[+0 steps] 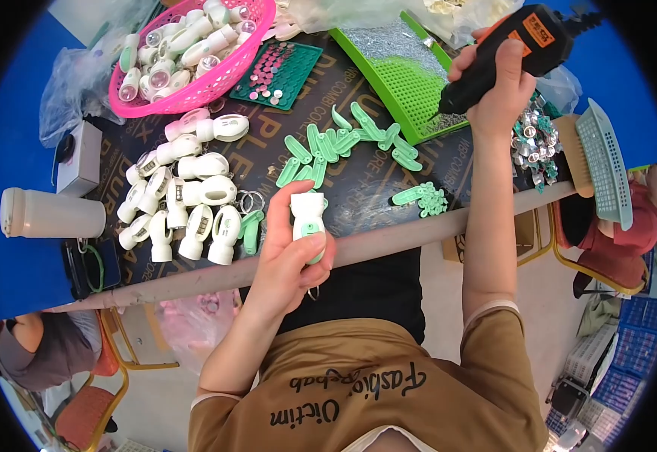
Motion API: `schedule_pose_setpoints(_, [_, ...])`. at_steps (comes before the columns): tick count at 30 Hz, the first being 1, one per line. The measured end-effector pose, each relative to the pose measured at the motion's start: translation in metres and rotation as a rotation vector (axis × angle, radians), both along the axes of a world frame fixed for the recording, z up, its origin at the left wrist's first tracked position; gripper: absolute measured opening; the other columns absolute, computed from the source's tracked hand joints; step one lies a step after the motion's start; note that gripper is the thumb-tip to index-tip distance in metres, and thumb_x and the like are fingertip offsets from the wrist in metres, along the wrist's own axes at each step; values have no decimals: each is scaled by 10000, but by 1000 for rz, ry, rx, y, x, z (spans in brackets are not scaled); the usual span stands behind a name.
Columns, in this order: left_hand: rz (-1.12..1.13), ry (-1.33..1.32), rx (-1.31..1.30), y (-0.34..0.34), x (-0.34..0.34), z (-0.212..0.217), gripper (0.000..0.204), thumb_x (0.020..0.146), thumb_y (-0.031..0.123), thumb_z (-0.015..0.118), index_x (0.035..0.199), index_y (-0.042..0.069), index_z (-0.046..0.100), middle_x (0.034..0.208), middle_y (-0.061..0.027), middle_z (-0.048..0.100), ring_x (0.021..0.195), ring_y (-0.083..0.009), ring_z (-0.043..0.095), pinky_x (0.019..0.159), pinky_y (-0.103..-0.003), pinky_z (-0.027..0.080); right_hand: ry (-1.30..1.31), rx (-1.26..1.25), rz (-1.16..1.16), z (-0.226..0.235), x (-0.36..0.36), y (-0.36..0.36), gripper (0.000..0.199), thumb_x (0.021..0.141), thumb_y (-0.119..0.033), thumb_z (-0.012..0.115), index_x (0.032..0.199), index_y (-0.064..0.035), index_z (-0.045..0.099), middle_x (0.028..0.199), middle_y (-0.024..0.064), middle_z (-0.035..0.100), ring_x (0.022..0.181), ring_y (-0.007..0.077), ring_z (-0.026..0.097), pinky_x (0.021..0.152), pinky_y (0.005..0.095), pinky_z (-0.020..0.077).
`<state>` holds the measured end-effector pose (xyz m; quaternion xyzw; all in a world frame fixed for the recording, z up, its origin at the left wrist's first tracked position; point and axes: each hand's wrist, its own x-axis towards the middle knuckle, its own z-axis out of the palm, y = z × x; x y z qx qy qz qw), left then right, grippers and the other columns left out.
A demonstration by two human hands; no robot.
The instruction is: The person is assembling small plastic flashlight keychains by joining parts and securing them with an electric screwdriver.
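Observation:
My left hand [287, 264] is closed around a small white-and-green plastic housing [308, 224], held upright just over the table's near edge. A metal ring hangs below that hand. My right hand [500, 94] grips a black electric screwdriver [505, 56] with a cord at its back end. Its thin bit points down over the green screw tray [417, 99], which holds many small silver screws; I cannot tell whether the bit touches one. Loose mint-green elongated plastic pieces [328, 143] lie between the two hands. Several similar white housings [215, 190] stand and lie left of my left hand.
A pink basket [249, 56] of white housings stands far left, beside a dark green tray [298, 71] with small discs. Small green parts [430, 200] lie near the front edge. Metal pieces [535, 143], a brush [573, 154] and a pale basket [607, 166] are right; a white bottle [53, 213] is left.

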<state>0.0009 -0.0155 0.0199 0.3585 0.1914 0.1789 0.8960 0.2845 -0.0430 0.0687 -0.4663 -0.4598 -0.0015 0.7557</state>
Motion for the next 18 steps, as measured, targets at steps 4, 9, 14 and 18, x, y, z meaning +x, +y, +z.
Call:
schedule_pose_setpoints(4, [12,10,11,0,0,2,539,825,42,427,1300,200,227,630,-54,469,412,-41,258,378,-179,217,2,-2,-14,1,-8,2,462,908,-401,437,925,55,513,587,116,549,465,185,546,439,270,447])
schedule_pose_setpoints(9, [13,13,4,-1,1,3,546,825,37,419,1310,193,222,627,-55,467,411,-39,258,376,-179,216,38,-2,5,-2,-11,-3,496,890,-428,453,914,64,515,579,117,544,456,186,540,430,268,441])
schedule_pose_setpoints(14, [20,14,20,-1,1,2,549,825,40,417,1315,184,216,624,-57,466,406,-37,255,371,-176,208,52,-3,4,-2,-16,-3,509,885,-439,446,916,65,513,567,121,535,451,191,532,430,272,434])
schedule_pose_setpoints(18, [21,16,19,-1,1,1,552,825,43,418,1318,182,213,628,-61,469,404,-38,254,368,-176,207,40,-20,25,-2,-19,-1,511,885,-443,443,910,63,509,559,118,530,447,184,526,431,264,425])
